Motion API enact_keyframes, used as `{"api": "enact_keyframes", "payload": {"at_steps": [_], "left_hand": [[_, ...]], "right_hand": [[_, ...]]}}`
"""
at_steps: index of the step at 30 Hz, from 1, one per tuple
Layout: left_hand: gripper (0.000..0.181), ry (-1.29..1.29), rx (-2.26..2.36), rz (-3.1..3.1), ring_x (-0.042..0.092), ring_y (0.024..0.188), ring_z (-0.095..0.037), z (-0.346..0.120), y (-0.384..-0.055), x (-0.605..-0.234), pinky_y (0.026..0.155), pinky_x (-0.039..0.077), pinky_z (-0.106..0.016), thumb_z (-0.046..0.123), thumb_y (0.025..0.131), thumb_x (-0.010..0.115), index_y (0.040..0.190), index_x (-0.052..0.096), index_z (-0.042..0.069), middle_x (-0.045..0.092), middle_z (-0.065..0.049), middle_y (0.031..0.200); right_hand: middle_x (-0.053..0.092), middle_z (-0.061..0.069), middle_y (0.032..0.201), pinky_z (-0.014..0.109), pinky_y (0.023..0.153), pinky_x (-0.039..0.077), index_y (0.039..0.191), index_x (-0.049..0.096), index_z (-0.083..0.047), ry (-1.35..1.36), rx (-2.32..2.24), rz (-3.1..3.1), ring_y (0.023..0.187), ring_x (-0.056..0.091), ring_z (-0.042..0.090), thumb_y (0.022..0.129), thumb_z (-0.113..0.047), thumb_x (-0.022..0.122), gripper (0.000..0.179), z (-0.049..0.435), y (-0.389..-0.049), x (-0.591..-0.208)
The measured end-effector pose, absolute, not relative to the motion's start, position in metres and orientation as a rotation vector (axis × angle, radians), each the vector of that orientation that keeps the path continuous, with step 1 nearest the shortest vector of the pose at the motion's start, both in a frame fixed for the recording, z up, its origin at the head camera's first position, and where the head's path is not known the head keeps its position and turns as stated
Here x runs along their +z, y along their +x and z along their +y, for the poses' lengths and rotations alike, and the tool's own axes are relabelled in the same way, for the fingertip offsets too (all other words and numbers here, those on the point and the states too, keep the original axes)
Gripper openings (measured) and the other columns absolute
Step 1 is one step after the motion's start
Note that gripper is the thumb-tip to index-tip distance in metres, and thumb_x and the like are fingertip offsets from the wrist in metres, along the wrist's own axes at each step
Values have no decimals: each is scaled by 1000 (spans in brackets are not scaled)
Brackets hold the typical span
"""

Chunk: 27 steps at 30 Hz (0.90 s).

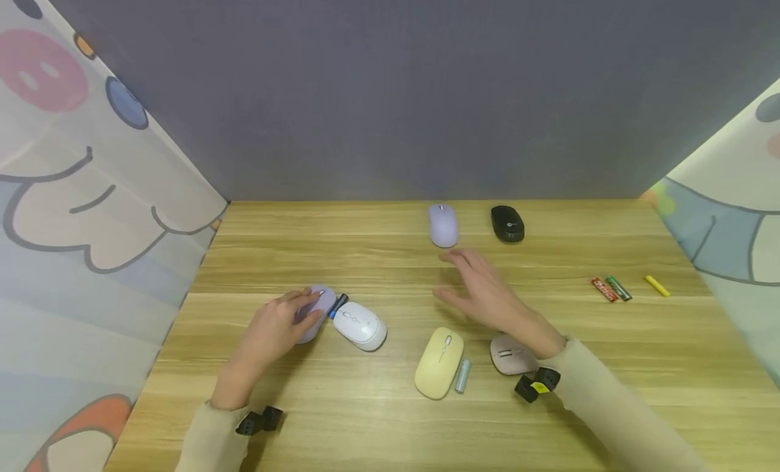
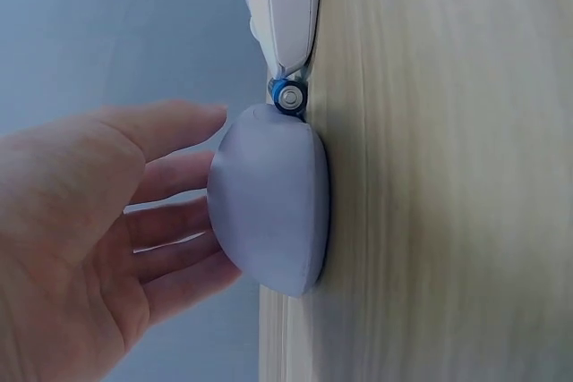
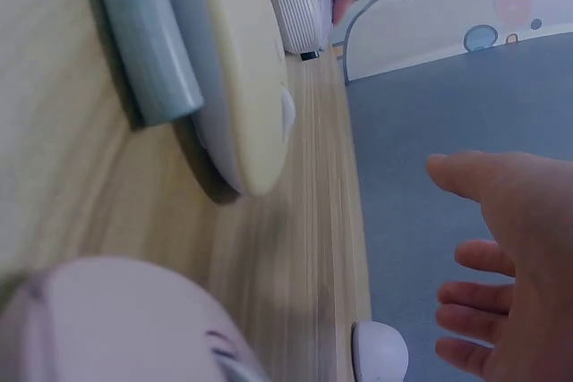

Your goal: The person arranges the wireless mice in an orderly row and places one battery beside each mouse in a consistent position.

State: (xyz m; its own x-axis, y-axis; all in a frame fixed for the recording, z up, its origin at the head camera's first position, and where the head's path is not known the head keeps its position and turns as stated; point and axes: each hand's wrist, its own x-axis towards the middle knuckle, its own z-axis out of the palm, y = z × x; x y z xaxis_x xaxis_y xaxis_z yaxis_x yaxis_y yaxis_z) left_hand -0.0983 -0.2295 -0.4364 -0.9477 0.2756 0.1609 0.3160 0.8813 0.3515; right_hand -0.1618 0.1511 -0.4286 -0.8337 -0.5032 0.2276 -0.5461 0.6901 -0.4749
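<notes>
Soft, diffuse light fills the head view; the wooden table (image 1: 390, 424) looks bright, the grey panel (image 1: 390, 86) darker. Faint, soft-edged shadows lie beside the sleeves (image 1: 210, 438). Both wrist views are dimmer and bluish — the lavender mouse (image 2: 269, 199) looks greyed, the close pinkish mouse (image 3: 134, 324) blurred.

There's your plain blue-grey wall (image 1: 396, 93), rising right behind the wood-grain worktop (image 1: 274, 242)! Cartoon shapes cover the pale left panel (image 1: 73, 215) beside you, and the right panel (image 1: 737, 248) matches with more.
</notes>
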Motion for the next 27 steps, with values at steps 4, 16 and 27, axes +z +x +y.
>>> {"api": "enact_keyframes", "payload": {"at_steps": [4,16,27], "left_hand": [[34,-458,-583,-2927,70,109,-46,-228,-98,-438,88,61,-55,17,92,79,119,74,-4,68,-29,125],[36,-505,-464,-2868,73,102,-44,-225,-98,-442,82,64,-52,18,90,82,116,73,-6,71,-29,119],[40,-486,-475,-2868,74,97,-42,-225,-99,-442,75,65,-50,18,88,84,117,72,-7,71,-28,117]], "right_hand": [[56,19,144,59,114,43,144,53,-2,929,848,-2837,133,53,38,94,-40,75,67,154,-154,-430],[58,15,143,54,112,47,142,55,-5,1150,820,-2769,132,55,33,94,-40,76,63,162,-135,-436],[59,9,141,50,115,45,141,59,-10,1261,772,-2778,132,54,27,95,-44,74,59,167,-117,-442]]}}
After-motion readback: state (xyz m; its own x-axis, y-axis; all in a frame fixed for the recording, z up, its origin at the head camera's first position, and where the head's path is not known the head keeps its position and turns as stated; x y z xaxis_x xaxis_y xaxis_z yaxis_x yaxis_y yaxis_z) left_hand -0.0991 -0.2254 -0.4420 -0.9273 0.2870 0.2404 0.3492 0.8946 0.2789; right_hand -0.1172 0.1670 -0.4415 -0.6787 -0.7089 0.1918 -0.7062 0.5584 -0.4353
